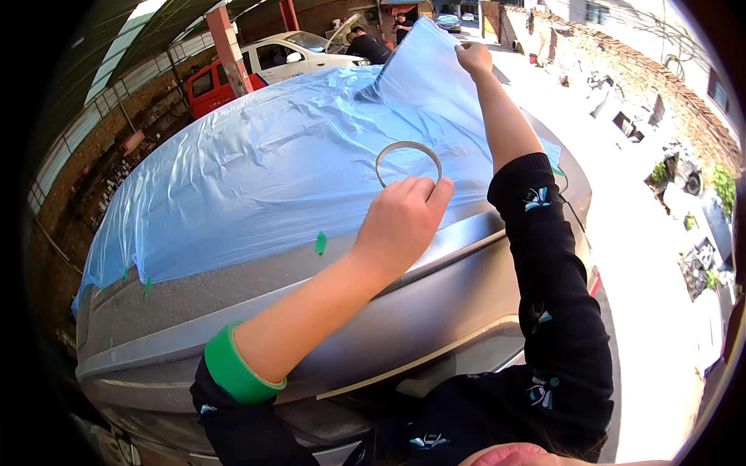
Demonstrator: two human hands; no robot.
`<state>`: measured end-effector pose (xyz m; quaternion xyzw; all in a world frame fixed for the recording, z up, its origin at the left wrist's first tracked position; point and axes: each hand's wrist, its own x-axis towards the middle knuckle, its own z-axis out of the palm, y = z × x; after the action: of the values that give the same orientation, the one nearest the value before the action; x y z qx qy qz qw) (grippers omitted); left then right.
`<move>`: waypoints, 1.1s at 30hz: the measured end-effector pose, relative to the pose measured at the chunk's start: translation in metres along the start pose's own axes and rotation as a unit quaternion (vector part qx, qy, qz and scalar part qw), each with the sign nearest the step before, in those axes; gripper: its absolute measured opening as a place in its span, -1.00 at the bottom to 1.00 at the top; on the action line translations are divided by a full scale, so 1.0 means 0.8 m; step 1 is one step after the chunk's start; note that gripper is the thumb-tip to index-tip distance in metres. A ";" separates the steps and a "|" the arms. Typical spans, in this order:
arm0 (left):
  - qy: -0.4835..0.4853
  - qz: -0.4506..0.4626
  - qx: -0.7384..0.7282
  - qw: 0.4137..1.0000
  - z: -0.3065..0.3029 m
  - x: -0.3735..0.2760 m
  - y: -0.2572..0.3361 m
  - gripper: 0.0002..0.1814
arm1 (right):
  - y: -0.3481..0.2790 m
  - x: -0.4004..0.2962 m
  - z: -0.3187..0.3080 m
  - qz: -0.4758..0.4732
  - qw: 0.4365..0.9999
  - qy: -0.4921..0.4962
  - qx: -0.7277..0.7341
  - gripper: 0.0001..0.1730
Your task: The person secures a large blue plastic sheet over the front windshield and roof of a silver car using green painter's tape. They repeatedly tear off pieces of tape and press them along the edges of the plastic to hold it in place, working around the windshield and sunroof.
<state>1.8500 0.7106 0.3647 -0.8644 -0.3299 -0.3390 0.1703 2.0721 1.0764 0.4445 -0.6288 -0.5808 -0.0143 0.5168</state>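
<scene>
A narrow, pale ring, likely a nearly used-up tape roll (410, 144), stands up from the fingers of my left hand (402, 224). That hand is above the side edge of a grey-brown car's roof (233, 311). Around my left forearm sits a wide green tape roll (245, 373). Thin blue plastic film (250, 151) covers much of the roof. My right hand (475, 58), arm stretched forward, pinches a lifted corner of the film. Small green tape pieces (320, 242) stick along the film's near edge.
Beyond the film, a person in dark clothing (373, 48) leans by a white vehicle (280, 58) with its hood raised. Another person (403, 26) is behind. A red vehicle (210, 87) is by a pillar (230, 52). Scattered parts (670, 169) line a brick wall (635, 64).
</scene>
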 end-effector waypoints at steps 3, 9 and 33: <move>0.038 -0.004 0.007 0.999 0.003 -0.006 -0.005 -0.76 | 0.034 0.058 0.028 0.015 1.000 0.003 -0.006 -0.58; 0.031 -0.014 -0.001 0.999 0.004 -0.002 -0.003 -0.77 | 0.116 0.146 0.082 0.094 0.992 -0.054 -0.066 -0.31; 0.038 -0.029 -0.014 0.999 0.006 -0.004 0.000 -0.76 | 0.030 0.109 -0.007 0.150 0.963 0.219 0.041 -0.72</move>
<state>1.8509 0.7114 0.3593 -0.8434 -0.3431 -0.3808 0.1612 2.1213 1.1401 0.4859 -0.6686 -0.3524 -0.0496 0.6530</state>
